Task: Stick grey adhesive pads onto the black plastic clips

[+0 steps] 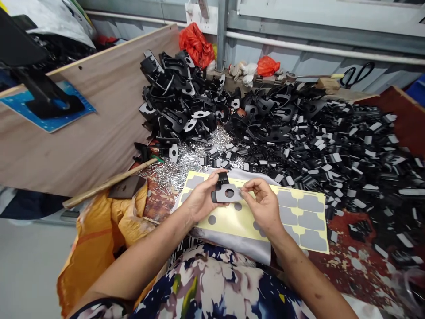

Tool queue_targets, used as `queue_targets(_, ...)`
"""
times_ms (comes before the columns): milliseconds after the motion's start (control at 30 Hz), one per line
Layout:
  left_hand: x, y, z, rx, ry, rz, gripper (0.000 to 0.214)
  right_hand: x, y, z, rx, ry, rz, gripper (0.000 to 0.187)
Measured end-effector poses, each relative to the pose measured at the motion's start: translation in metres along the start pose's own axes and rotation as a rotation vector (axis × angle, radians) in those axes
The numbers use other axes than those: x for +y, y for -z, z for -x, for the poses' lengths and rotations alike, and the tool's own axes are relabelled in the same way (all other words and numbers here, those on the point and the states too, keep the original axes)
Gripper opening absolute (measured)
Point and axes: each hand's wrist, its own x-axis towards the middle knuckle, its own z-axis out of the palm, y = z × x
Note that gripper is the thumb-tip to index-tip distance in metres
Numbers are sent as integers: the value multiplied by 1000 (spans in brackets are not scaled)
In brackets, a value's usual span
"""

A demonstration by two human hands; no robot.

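My left hand (pixel 202 198) is closed around a black plastic clip part (pixel 222 178), holding it above the sheet. A grey sticker (pixel 221 195) with an oval hole covers the part's flat face. At the sticker's right end, my right hand (pixel 264 203) pinches its edge between thumb and forefinger. Whether the sticker is fully stuck down there, I cannot tell. Beneath both hands lies a yellow backing sheet (pixel 226 218) with rows of grey stickers, several spots on it peeled bare. The sheet rests on a grey cloth (pixel 247 248) across my lap and the table edge.
Large black clip parts (pixel 172 117) are heaped at the back. Small black pieces with grey pads (pixel 335 157) spread over the right side. Loose metal pins (pixel 175 166) lie in between. A wooden-handled tool (pixel 109 185), a wooden board (pixel 99 110) and an orange sack (pixel 89 252) stand left.
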Motion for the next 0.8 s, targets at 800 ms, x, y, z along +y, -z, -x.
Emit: queue_targets(800, -21, -9, 0, 68, -138, -179, 61, 4, -10, 11, -67, 181, 305, 9)
